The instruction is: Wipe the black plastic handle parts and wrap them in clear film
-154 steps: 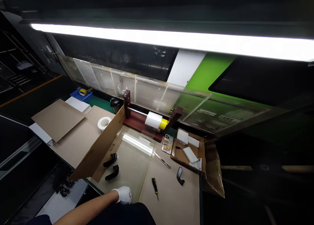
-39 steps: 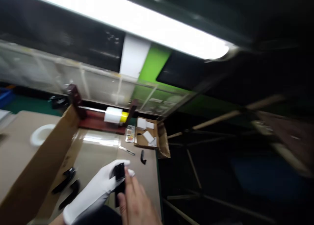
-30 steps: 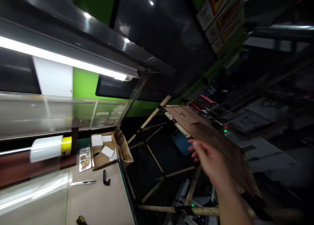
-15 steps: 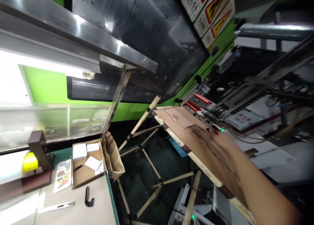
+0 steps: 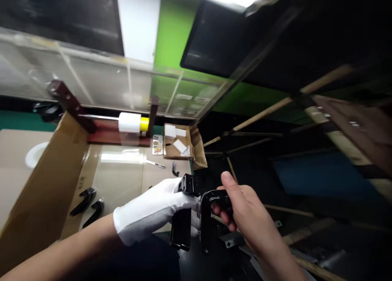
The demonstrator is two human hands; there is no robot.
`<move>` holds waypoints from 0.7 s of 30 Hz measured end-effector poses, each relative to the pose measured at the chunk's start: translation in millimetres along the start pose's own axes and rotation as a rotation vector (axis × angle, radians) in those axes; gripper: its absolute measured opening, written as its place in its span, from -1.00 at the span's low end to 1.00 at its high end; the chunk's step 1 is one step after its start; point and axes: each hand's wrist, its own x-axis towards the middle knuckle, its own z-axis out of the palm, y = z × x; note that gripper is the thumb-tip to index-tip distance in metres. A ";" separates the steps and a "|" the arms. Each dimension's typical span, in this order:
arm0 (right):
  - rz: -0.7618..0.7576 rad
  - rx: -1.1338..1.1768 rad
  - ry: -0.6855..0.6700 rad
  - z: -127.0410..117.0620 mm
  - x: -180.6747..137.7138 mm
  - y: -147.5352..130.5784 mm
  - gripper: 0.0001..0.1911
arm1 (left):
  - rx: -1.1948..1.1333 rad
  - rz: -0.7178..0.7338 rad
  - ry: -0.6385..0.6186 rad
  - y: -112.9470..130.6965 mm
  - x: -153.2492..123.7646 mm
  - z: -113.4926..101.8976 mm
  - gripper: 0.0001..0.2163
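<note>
My left hand (image 5: 150, 210), in a white glove, is closed around a black L-shaped plastic part (image 5: 183, 215) held upright near the bench's right edge. My bare right hand (image 5: 245, 213) grips a second black L-shaped part (image 5: 207, 215) right beside the first; the two parts nearly touch. Two more black parts (image 5: 88, 201) lie on the clear sheet (image 5: 119, 179) over the bench, left of my left forearm. Another black part (image 5: 174, 169) lies further back near a small cardboard box (image 5: 179, 147).
A roll of white film on a dark red stand (image 5: 130, 123) sits at the back, behind it a clear screen (image 5: 92, 85). A tall cardboard flap (image 5: 39, 183) rises on the left. Wooden struts (image 5: 260, 113) and a brown chute (image 5: 352, 126) stand right of the bench.
My right hand has come back from the brown chute on the right and now holds a black part beside the one in my gloved left hand. The view has swung back left and down.
</note>
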 end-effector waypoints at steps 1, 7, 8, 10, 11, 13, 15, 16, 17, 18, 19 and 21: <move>0.020 -0.034 -0.084 12.2 7.6 3.5 -0.20 | -0.003 -0.004 0.025 -5.0 -6.6 -6.1 -0.75; 0.065 -0.159 -0.289 46.3 35.4 17.1 -0.21 | -0.018 0.044 0.160 -36.9 -32.8 -38.1 -0.76; 0.065 -0.167 -0.310 49.4 39.2 18.1 -0.21 | -0.018 0.055 0.168 -38.9 -33.8 -41.3 -0.76; 0.065 -0.189 -0.344 55.9 45.7 19.8 -0.20 | 0.058 0.101 0.175 -41.9 -33.0 -46.4 -0.77; 0.059 -0.220 -0.347 59.3 47.1 20.6 -0.19 | 0.150 0.135 0.194 -44.1 -30.9 -48.2 -0.79; -0.002 -0.367 -0.276 64.8 43.0 22.1 -0.20 | 0.383 0.204 0.265 -52.1 -22.5 -49.7 -0.80; -0.145 -0.587 -0.098 63.0 29.9 24.4 -0.26 | 0.521 0.258 0.307 -65.4 -8.9 -47.4 -0.81; -0.224 -0.678 -0.007 56.6 21.8 26.0 -0.29 | 0.515 0.269 0.290 -73.3 -1.1 -44.7 -0.83; -0.280 -0.730 0.058 44.6 14.0 27.9 -0.32 | 0.469 0.267 0.232 -81.4 6.6 -41.4 -0.85; -0.296 -0.738 0.095 25.9 7.3 29.9 -0.33 | 0.391 0.242 0.154 -89.2 13.5 -37.8 -0.86; -0.275 -0.709 0.127 -0.4 2.3 31.9 -0.34 | 0.299 0.178 0.074 -96.0 19.4 -34.6 -0.85; -0.160 -0.614 0.265 -75.1 -2.4 34.8 -0.38 | 0.046 -0.003 -0.025 -105.2 28.3 -30.5 -0.74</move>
